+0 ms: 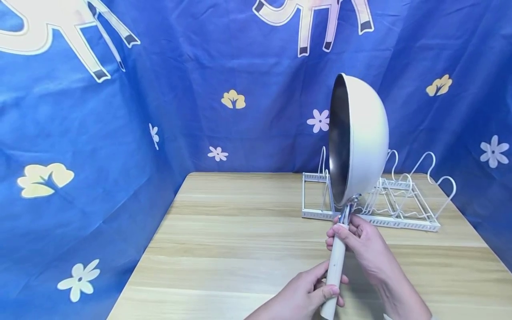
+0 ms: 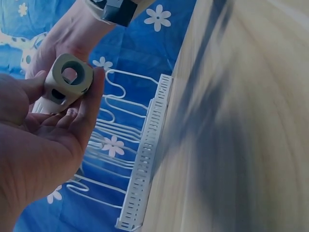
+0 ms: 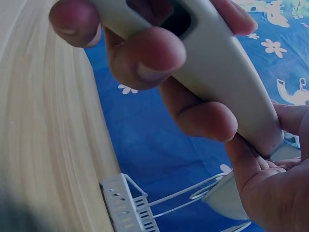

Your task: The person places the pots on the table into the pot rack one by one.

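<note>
Blue curtain (image 1: 132,133) bounds the left side and back of the wooden surface (image 1: 224,240). On it, moving rightward: the left hand (image 1: 300,293) has its fingers wrapped on the handle (image 1: 336,269), near the free end. The right hand (image 1: 370,249) has its fingers clamped on the same handle higher up, by the metal neck (image 1: 347,211). The pan (image 1: 370,133) is held on edge, dark interior facing left, in front of the rack (image 1: 404,223), which extends to both sides of it. Contact between pan and rack: cannot tell.

Judgement on handling: the weight sits well beyond the neck, so the right hand should bear the load while the left governs tilt and twist. The rim is best held upright, with slow movement this near the rack; a rolled wrist could knock pan against wire (the white finish looks liable to mark).

Left wrist view alone presents the handle's end square-on, with a round hole (image 2: 72,75) and a slot (image 2: 58,95); the head view shows neither. Head view alone shows the pan's interior. Right wrist view gives the left fingertips at close range, curled about the handle, but only part of the pan.
</note>
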### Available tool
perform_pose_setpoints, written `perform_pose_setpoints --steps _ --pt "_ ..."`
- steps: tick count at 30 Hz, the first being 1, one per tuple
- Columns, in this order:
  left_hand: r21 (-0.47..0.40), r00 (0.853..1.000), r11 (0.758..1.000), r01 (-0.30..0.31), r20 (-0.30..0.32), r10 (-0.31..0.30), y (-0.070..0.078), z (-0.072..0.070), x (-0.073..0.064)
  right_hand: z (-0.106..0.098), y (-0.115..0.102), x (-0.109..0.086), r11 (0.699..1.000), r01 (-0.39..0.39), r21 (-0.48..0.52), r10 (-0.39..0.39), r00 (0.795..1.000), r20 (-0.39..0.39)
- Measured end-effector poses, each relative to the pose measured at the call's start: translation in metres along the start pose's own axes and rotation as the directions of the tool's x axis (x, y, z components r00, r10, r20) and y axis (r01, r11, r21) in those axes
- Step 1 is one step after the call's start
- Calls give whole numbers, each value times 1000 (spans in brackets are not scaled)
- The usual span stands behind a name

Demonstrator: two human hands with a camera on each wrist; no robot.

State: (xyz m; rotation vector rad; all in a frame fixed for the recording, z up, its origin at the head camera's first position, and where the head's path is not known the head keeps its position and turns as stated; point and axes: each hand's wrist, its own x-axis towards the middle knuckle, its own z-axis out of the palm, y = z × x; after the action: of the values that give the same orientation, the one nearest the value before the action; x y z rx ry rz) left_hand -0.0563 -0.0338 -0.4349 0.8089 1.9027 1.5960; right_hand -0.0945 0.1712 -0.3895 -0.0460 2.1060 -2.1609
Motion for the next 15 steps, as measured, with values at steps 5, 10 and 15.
perform_pose_setpoints --steps 5,10,15 --pt "-24 1000 1000 10 -1 -10 -2 -4 -1 1 6 8 1000 -21 22 21 1000 16" --pt "-42 1000 999 26 1 -26 -4 -5 0 1 13 14 998 -33 49 32 999 21" --pt "-69 999 997 34 -7 -35 -7 -6 2 3 18 19 995 -75 58 76 997 -4"
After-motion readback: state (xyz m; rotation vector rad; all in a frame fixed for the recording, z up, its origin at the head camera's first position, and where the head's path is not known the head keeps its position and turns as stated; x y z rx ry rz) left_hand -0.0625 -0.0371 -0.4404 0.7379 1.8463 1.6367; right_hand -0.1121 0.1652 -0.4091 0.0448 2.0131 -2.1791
